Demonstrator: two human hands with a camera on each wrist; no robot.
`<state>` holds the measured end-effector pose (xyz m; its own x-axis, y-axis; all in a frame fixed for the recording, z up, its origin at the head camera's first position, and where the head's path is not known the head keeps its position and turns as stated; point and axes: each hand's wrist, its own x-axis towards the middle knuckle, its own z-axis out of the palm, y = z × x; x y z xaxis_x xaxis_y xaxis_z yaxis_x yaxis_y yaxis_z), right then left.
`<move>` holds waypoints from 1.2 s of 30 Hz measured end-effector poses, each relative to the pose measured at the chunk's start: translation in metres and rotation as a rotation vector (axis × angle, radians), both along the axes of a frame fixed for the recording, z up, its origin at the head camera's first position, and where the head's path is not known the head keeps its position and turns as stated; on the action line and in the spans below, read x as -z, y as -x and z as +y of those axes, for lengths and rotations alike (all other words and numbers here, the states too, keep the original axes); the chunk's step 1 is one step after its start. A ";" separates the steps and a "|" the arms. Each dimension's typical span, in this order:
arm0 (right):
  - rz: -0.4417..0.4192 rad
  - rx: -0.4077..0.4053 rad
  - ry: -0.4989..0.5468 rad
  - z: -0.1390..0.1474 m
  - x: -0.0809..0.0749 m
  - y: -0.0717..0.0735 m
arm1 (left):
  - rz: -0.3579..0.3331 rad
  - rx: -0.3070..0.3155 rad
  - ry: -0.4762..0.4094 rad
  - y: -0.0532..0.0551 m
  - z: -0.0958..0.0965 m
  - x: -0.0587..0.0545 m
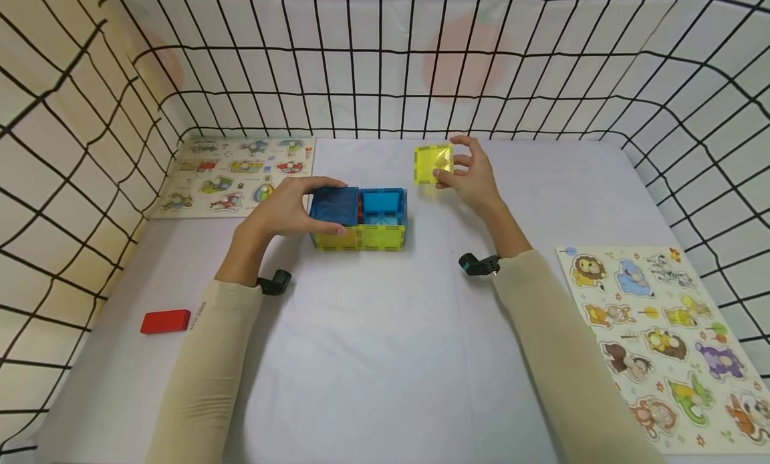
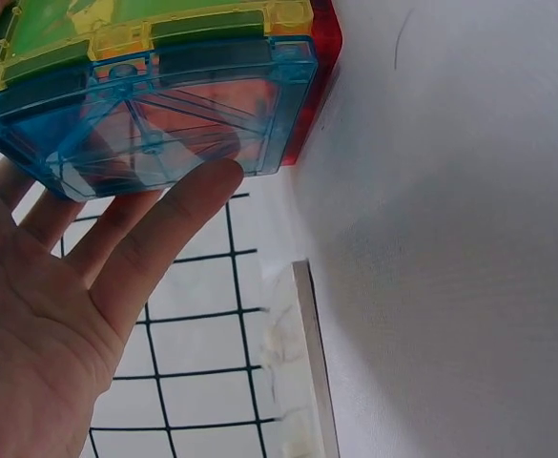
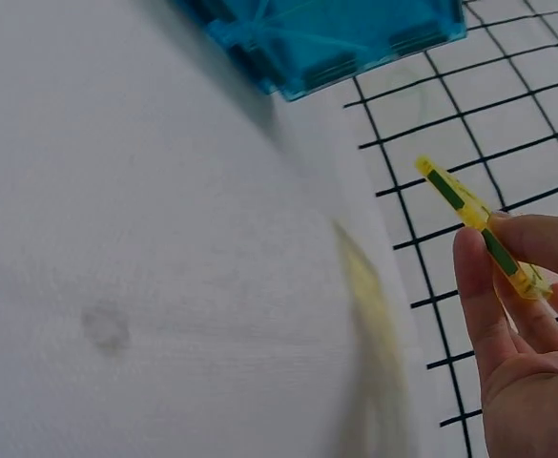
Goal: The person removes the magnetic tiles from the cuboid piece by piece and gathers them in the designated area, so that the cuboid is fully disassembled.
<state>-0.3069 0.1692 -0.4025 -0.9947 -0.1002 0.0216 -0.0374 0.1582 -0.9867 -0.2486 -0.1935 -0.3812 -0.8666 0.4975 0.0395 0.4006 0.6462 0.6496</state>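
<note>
Showing pinched yellow tile [image 3: 475, 214] edge-on: right wrist view only.

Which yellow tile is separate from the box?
The yellow tile pinched by the right hand: it is held away from the box, while the other two yellow tiles form the box's near side.

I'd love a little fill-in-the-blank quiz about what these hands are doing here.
The left hand grips a box of tiles; the right hand pinches a ____ square tile.
The block beside the left sleeve is ____.
The board at the right shows pictures of ____.

Missing words: yellow; red; animals.
</note>
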 end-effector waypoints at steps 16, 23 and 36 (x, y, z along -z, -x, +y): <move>-0.159 0.113 -0.179 -0.016 0.021 0.027 | -0.011 -0.011 -0.017 0.000 0.000 0.004; -0.157 0.099 -0.417 -0.019 0.026 0.036 | -0.014 -0.010 -0.022 0.000 0.000 0.004; -0.117 0.001 -0.662 -0.025 0.030 0.046 | -0.017 -0.017 -0.016 0.001 -0.001 0.003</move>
